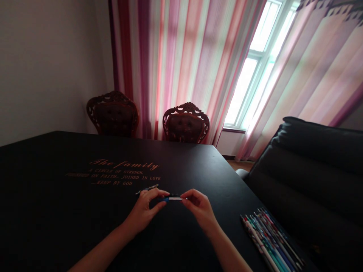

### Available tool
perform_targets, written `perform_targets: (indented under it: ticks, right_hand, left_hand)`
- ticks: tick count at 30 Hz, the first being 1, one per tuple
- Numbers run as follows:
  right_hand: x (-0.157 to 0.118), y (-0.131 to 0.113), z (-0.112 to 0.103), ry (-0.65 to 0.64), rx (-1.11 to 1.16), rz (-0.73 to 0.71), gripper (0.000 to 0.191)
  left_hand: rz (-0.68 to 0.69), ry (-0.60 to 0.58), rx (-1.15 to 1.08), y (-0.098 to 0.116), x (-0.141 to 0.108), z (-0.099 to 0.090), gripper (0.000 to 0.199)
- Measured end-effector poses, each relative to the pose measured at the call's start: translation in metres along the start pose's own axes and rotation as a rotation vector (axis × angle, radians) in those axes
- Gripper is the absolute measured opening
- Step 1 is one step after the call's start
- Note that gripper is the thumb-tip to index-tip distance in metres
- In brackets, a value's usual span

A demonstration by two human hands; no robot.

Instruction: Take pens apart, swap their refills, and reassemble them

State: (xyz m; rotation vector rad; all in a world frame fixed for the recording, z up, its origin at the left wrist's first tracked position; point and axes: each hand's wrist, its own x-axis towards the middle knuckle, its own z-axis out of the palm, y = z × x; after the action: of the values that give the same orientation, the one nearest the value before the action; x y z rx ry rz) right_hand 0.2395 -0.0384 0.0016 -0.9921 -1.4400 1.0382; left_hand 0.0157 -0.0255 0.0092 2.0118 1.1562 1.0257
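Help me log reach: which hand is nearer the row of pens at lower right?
Right. The right hand is left of the row of pens, apart from it; the left hand is farther left, beyond the right hand.

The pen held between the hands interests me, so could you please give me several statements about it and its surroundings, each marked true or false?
1. The left hand holds the blue part of the blue-and-white pen. True.
2. The right hand lies flat on the dark table. False: its fingers pinch the pen's other end.
3. Many pens lie together at the table's right side. True.
4. The curtains are plain white. False: they are striped, with reds, purples and pale bands.
5. Two chairs with carved backs stand beyond the table. True.
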Motion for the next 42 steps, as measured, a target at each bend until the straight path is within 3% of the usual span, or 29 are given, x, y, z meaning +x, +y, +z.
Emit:
perform_targets:
  ticks: [2, 8, 13, 17, 25, 32, 38, 42]
  right_hand:
    - [0.000, 0.002, 0.000, 0.010, 0.013, -0.001, 0.016]
    - [0.000, 0.005, -0.002, 0.043, 0.092, 0.020, 0.017]
    - [-0.001, 0.004, 0.002, 0.025, 0.075, 0.023, 0.017]
    - [-0.002, 0.004, 0.005, 0.026, 0.044, 0.008, 0.017]
    - [0.000, 0.004, 0.002, 0.064, -0.027, -0.011, 0.021]
    - [-0.002, -0.002, 0.004, 0.095, -0.226, -0.097, 0.013]
    - [-0.002, -0.003, 0.002, 0.163, -0.228, -0.120, 0.011]
    - [-0.002, -0.002, 0.001, 0.149, -0.216, -0.120, 0.012]
  left_hand:
    - [-0.028, -0.002, -0.078, 0.001, 0.001, 0.000, 0.019]
    - [-0.252, 0.029, -0.634, 0.003, 0.003, 0.001, 0.016]
    - [-0.293, 0.174, -0.742, -0.002, 0.005, 0.003, 0.018]
    - [-0.355, 0.118, -0.896, -0.001, 0.006, 0.007, 0.021]
    - [-0.355, 0.026, -0.919, -0.002, 0.003, 0.013, 0.025]
    - [-0.329, -0.114, -0.704, -0.013, 0.003, 0.022, 0.028]
    - [-0.389, 0.021, -0.964, -0.007, 0.004, 0.017, 0.022]
    - [-0.401, 0.024, -1.013, -0.004, 0.003, 0.014, 0.021]
